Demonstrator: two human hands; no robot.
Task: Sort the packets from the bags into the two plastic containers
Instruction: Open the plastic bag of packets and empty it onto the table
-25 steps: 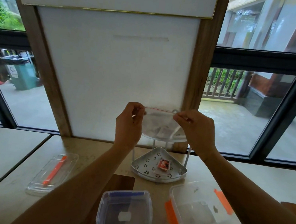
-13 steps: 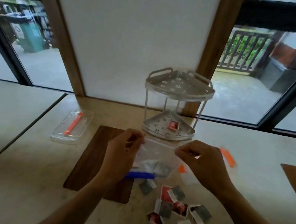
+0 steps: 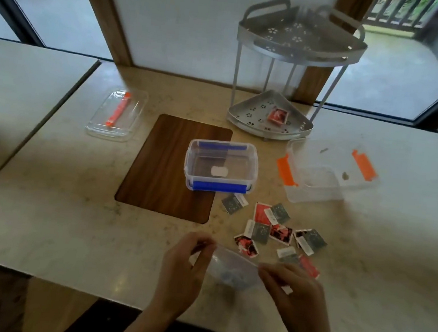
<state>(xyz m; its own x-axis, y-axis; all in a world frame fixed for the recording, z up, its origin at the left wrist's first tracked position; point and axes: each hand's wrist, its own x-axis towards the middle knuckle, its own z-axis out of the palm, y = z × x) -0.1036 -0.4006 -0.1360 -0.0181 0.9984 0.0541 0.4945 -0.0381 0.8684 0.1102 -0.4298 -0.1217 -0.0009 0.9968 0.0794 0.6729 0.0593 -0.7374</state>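
Observation:
A clear plastic bag (image 3: 231, 271) with a few grey packets inside hangs between my hands near the table's front edge. My left hand (image 3: 181, 264) pinches its left top corner and my right hand (image 3: 292, 290) pinches the right one. Several red and grey packets (image 3: 273, 232) lie loose on the table just beyond the bag. The blue-clipped container (image 3: 220, 166) stands at the centre, partly on a brown mat. The orange-clipped container (image 3: 325, 171) stands to its right.
A two-tier metal corner rack (image 3: 271, 120) stands at the back, one red packet (image 3: 278, 115) on its lower shelf. A clear lid with an orange strip (image 3: 116, 113) lies at the left. The brown mat (image 3: 169, 166) is inset in the table.
Both hands brought the bag down from in front of the rack to the table's near edge. My view tilted downward, so both containers and the loose packets show.

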